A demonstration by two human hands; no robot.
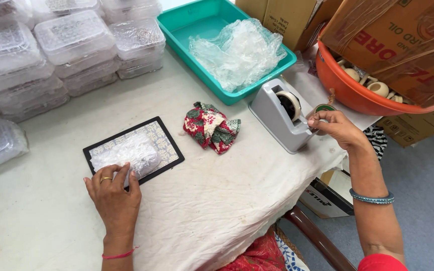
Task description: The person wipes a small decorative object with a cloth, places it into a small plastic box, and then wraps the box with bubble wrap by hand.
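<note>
Two hands are at work on a table covered with a white cloth (217, 211). The left hand (112, 193) lies flat, fingers spread and loose, its fingertips (124, 169) pressing the near edge of a small bubble-wrapped packet (126, 153). The packet sits on a black-framed patterned board (169, 150), just beyond the fingers and touching them. The right hand (333, 126) is well apart from the packet, at the front of a grey tape dispenser (280, 118); its fingers are pinched together at the dispenser's cutting end, though the tape itself is too thin to make out. Between the board and the dispenser lies a crumpled red and green floral cloth (209, 126). Farther back stand a teal tray (197, 22) holding clear plastic wrap (237, 52), stacked clear boxes (71, 37) and an orange bowl (352, 93).
</note>
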